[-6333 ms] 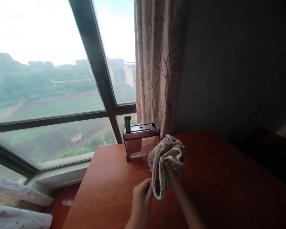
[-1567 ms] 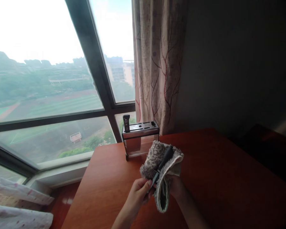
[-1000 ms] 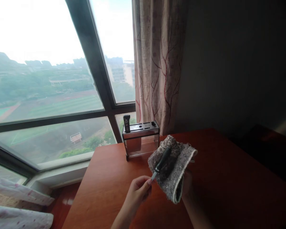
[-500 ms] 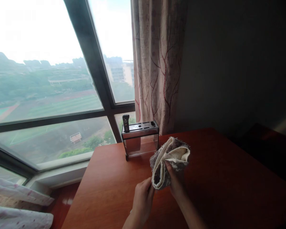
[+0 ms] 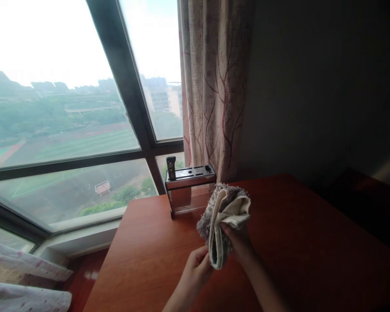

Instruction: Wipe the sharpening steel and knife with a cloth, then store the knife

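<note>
Over the table I hold a fluffy grey cloth (image 5: 205, 223) with a cream backing, folded and bunched so that the backing faces me. My right hand (image 5: 238, 240) grips it from below, thumb pressed into the folds and the other fingers hidden behind it. At its lower left edge, my left hand (image 5: 199, 263) pinches the cloth between curled fingers. Just beyond the cloth stands a clear knife holder (image 5: 191, 173) with a slotted silver and black top. A black handle (image 5: 171, 168) sticks up from its left end.
The reddish-brown wooden table (image 5: 143, 242) reaches from me to the window corner. A window (image 5: 52, 130) with dark frames fills the left side. Behind the holder hangs a branch-patterned curtain (image 5: 214, 86), and another light curtain (image 5: 26, 297) is at lower left. A dark wall is on the right.
The cloth has shifted slightly left and turned in my hands, and its lower fold now hangs lower and narrower. Both hands keep hold of it. The knife holder has not moved.
</note>
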The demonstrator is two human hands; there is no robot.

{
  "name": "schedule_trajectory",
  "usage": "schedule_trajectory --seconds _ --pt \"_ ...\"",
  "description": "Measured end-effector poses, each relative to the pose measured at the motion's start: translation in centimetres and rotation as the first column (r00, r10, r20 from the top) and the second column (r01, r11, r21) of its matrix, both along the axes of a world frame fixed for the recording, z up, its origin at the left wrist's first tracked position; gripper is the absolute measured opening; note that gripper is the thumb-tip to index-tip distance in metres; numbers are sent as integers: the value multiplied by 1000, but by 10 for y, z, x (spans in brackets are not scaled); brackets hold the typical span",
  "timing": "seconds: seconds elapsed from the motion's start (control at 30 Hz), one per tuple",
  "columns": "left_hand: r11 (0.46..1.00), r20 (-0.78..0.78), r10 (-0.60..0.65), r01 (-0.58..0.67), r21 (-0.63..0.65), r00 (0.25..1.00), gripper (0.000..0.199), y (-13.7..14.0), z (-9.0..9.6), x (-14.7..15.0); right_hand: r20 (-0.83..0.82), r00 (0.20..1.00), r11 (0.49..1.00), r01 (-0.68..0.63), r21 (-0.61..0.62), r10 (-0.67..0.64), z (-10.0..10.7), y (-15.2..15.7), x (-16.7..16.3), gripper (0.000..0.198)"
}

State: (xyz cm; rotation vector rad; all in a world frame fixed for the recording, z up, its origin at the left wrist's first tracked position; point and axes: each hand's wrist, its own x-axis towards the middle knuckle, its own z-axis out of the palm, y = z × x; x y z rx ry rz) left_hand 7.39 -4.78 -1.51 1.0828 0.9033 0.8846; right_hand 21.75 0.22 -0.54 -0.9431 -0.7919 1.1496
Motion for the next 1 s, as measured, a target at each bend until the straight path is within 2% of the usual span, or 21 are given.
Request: schedule_trajectory --seconds 0.03,0.07,0.1,0.17,0.23,0.27,0.33,0.43,0.57,0.7,0.83,1.0 --pt "987 -127 71 -52 152 989 38 2 0 -2 18 1000 1000 19 -2 -19 1 2 -2 51" --pt "950 -251 152 -71 305 956 36 4 0 -4 25 999 999 42 -14 -42 1 3 -5 52" --pt "896 -364 237 -58 440 901 32 5 0 -8 30 996 996 82 -28 -82 2 3 -7 53" --pt "771 -523 422 10 636 741 27 6 -2 -15 17 982 980 188 -63 -187 3 3 -12 54" --pt "668 -588 560 102 737 583 26 6 -5 -22 -23 959 955 280 -101 -283 7 3 -15 57" --pt "634 -600 599 145 760 530 26 6 -5 -25 -52 948 944 306 -122 -314 9 4 -16 59" --pt "605 -611 624 193 772 488 28 7 -5 -28 -115 931 930 327 -168 -348 13 5 -15 61" --pt "647 -608 562 160 745 561 26 9 1 -29 -188 917 924 308 -226 -352 17 8 -10 58" --pt "786 -568 342 103 610 749 25 14 13 -28 -227 922 930 248 -273 -313 16 11 -1 53" --pt "900 -509 143 103 424 849 35 17 19 -31 -292 927 950 154 -272 -234 17 11 9 54" --pt "955 -421 21 107 277 907 40 15 17 -36 -336 938 979 10 -204 -79 22 11 20 53" --pt "997 -210 -70 71 -2 975 46 12 8 -36 -347 938 978 -53 -203 -21 16 15 30 58"
